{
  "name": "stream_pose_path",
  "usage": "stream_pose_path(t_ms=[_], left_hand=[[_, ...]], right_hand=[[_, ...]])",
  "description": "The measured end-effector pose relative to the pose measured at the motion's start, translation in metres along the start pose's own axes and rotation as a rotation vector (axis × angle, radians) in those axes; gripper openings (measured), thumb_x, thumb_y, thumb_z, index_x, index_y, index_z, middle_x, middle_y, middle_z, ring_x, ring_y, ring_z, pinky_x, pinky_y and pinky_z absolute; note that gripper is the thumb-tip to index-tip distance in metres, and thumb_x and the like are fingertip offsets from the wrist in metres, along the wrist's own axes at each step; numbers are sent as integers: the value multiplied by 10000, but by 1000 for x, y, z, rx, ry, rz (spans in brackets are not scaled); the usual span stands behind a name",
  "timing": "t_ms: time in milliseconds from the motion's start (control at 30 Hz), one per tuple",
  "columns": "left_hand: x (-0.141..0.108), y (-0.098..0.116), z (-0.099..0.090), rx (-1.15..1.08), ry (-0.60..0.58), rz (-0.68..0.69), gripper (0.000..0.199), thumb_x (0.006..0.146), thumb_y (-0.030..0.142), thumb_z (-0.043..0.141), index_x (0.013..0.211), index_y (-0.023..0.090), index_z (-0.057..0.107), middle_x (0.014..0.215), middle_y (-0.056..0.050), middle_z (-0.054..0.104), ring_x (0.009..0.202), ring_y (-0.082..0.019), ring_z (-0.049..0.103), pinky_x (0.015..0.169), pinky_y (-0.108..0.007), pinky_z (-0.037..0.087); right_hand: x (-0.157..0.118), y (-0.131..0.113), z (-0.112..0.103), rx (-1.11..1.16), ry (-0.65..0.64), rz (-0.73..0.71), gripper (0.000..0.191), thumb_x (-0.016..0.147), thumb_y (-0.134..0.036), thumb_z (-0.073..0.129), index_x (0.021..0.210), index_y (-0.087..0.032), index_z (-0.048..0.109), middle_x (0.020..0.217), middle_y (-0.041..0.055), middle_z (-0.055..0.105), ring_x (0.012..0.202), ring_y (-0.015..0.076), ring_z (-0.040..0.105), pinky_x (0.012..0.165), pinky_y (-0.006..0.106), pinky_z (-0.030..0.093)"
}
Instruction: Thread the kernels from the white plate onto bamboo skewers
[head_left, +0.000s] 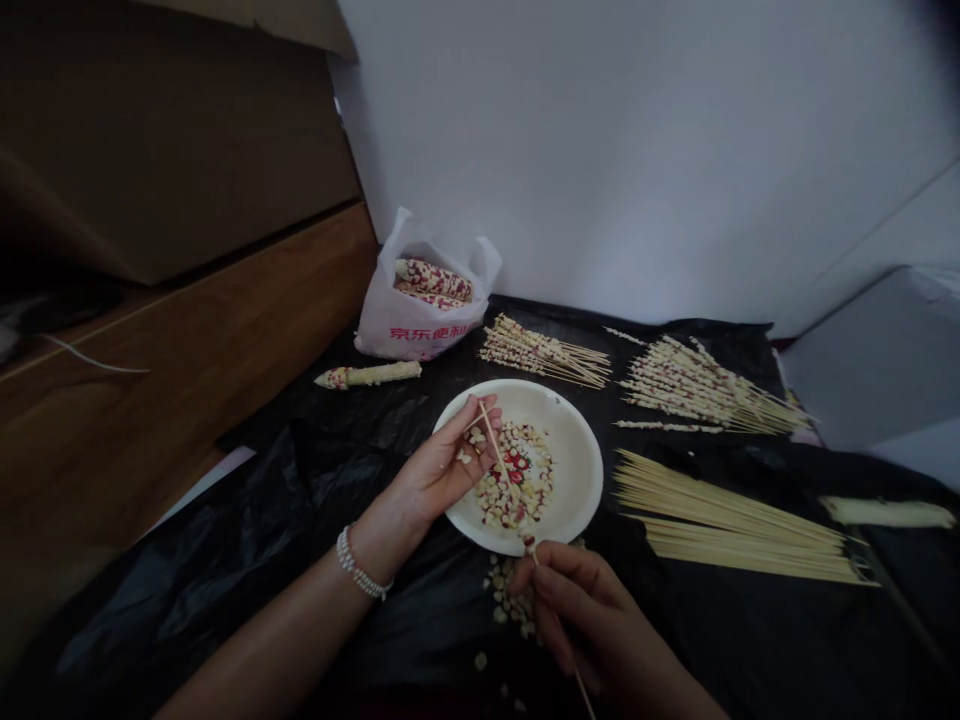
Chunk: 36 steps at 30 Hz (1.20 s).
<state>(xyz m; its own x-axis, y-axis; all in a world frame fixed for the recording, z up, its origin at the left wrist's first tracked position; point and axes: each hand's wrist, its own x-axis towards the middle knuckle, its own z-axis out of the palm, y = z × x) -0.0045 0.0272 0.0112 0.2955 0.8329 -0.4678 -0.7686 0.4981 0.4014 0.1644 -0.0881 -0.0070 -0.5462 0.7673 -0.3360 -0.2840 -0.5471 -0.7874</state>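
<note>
My left hand (448, 462) is over the left rim of a white bowl (577, 450), palm up, with a few loose corn kernels (464, 456) on it and a thin stick (493, 440) held at its fingers. More red and pale kernels lie in the bowl. Below the bowl's front rim, my right hand (574, 600) is closed on a skewer (577, 672) with a dark red kernel near its upper end. Loose kernels (504, 590) are scattered on the black plastic beside my right fingers.
A white bag (420, 325) of corn cobs stands behind a partly stripped cob (371, 375). Bundles of kernel-covered skewers (540, 352) lie behind and right of the bowl. Bare skewers (720, 520) and a pale cob (889, 513) lie right. Black plastic (255, 530) covers the surface.
</note>
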Motion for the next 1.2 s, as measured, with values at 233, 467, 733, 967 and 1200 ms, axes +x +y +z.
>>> stream_pose_path(t_ms=[233,467,733,967,1200], left_hand=[[0,4,2,-35,12,-4,67,824,161,629,872,126,660,783,-34,663,688,-91,617,613,-174,519],[-2,2,2,-36,32,2,61,794,152,664,851,132,663,772,-27,669,710,-88,615,629,-163,507],[-1,-1,0,13,54,19,63,793,115,654,851,132,671,791,-20,690,703,-85,636,626,-165,513],[-8,-18,-2,164,-30,-51,104,751,131,708,852,114,697,781,-33,692,663,-81,619,629,-172,517],[-14,-26,0,270,-27,-79,88,724,137,735,806,129,704,782,-30,682,682,-85,615,668,-183,518]], right_hand=[[-1,-1,-1,-13,0,5,303,891,-448,556,873,-156,636,421,-93,452,330,19,262,356,161,145],[-1,-4,3,-29,31,3,315,870,-466,576,853,-157,630,414,-98,460,312,15,247,338,155,150],[-1,2,2,22,28,-15,288,878,-444,577,875,-163,643,419,-94,468,316,14,265,341,149,162],[1,3,-4,-14,117,-100,281,918,-414,528,905,-161,650,411,-100,432,330,9,243,361,156,141],[2,-2,-7,-60,124,-130,278,910,-432,530,890,-181,649,412,-99,443,323,8,233,355,157,131]])
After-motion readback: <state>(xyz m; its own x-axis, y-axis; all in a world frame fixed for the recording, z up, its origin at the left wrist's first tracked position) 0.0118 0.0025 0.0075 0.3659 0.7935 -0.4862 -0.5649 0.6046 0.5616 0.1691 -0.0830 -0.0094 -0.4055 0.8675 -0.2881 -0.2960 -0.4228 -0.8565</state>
